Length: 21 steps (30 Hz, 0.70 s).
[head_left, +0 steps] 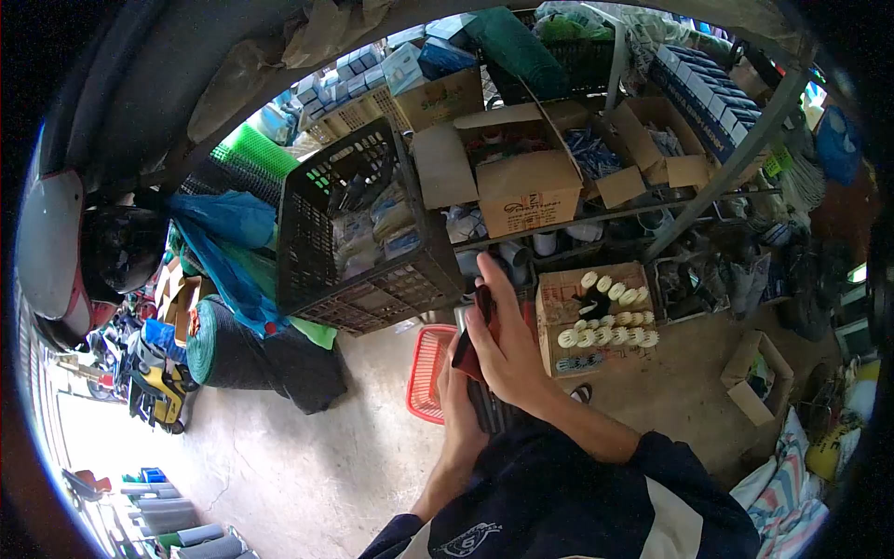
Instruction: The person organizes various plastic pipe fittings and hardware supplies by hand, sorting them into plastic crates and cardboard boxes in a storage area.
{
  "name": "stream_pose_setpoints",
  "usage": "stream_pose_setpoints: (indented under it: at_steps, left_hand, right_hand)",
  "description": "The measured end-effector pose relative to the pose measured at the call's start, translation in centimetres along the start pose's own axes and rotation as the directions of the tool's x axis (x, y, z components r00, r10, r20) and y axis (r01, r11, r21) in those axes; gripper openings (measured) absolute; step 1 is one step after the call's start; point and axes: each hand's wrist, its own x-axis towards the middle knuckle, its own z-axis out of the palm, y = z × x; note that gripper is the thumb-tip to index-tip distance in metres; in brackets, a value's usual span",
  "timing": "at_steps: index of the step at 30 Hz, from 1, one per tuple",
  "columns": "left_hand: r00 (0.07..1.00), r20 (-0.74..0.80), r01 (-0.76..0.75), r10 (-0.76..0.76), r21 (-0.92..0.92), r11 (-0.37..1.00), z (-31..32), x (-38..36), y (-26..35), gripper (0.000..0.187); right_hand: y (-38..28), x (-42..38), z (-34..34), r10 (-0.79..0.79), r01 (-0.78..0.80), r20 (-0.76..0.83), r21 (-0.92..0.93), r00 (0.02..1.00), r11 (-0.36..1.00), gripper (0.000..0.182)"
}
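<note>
Both hands are on a slim dark red and black object [470, 361], held in front of my body; its exact kind does not show. My left hand [456, 410] is closed round its lower left side. From the right, my right hand [507, 349] grips it with the thumb laid along it and the index finger stretched upward. Just behind the hands, a red plastic basket [427, 373] stands on the floor. Right of them, a cardboard box [549, 303] carries rows of cream ridged plastic pieces [607, 335] and a few grey ones [579, 363].
A black crate [372, 298] of bagged goods stands ahead. Open cardboard boxes [531, 200] line the shelf behind a slanted metal post [736, 177]. Rolled dark netting [247, 354] lies at left, near a helmet [121, 247]. A small open carton [756, 382] sits on the floor at right.
</note>
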Motion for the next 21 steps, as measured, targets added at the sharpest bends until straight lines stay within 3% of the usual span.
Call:
stream_pose_setpoints:
  at_steps: [2,3,5,6,9,10,12,13,15,17,20,21]
  left_hand:
    - [0.997,-0.019,0.064,-0.068,-0.17,0.983,0.6,0.5,1.1,0.058]
    - [0.997,-0.023,0.069,-0.076,-0.203,0.977,1.1,1.0,0.5,0.056]
    - [0.995,-0.053,0.068,-0.079,-0.191,0.979,0.1,1.7,1.1,0.054]
    - [0.993,-0.062,0.083,-0.096,-0.192,0.978,0.7,1.9,2.8,0.052]
    - [0.964,-0.215,-0.135,0.156,0.109,0.985,-0.5,3.2,0.9,0.052]
    - [0.965,-0.226,-0.117,0.133,0.083,0.99,0.5,2.5,1.5,0.052]
    - [0.977,-0.194,-0.045,0.091,0.232,0.972,0.7,1.1,1.7,0.054]
    - [0.982,-0.177,-0.007,0.065,0.307,0.952,0.6,0.3,1.4,0.055]
    - [0.985,-0.033,-0.154,0.169,0.263,0.952,0.5,-0.6,-0.1,0.056]
    - [0.985,0.012,-0.159,0.173,0.462,0.872,2.3,-0.9,2.4,0.058]
    - [0.983,0.055,-0.184,0.176,0.375,0.909,0.7,0.2,1.6,0.06]
    - [0.985,-0.002,-0.164,0.171,0.271,0.948,0.4,0.5,0.9,0.061]
  right_hand:
    - [0.9,-1.3,0.2,0.058,-0.062,0.035,0.126,0.998,0.99,0.068]
    - [1.7,-2.5,-0.2,0.066,-0.069,0.063,0.051,0.996,0.996,0.068]
    - [2.5,-5.5,1.2,0.08,-0.079,0.108,-0.019,0.991,0.997,0.067]
    - [0.9,-6.2,1.4,0.135,-0.144,0.137,0.06,0.981,0.988,0.067]
    - [1.5,-5.4,1.2,0.064,-0.07,0.146,0.036,0.987,0.997,0.066]
    - [1.1,-4.6,1.1,0.028,-0.031,0.113,0.017,0.993,0.999,0.065]
    - [-0.4,-1.7,0.5,-0.047,0.049,0.043,-0.028,0.998,0.998,0.063]
    - [-1.0,-0.3,0.1,-0.01,0.006,0.049,0.072,0.999,0.997,0.06]
    - [-1.7,1.8,-0.9,0.068,-0.084,0.07,0.265,0.995,0.961,0.057]
    - [-1.3,1.5,-0.8,0.055,-0.072,0.068,0.28,0.996,0.957,0.056]
    - [-0.7,-0.8,0.1,0.033,-0.05,0.048,0.393,0.998,0.918,0.058]
    - [-0.3,-1.6,0.2,0.013,-0.04,0.08,0.336,0.997,0.941,0.058]
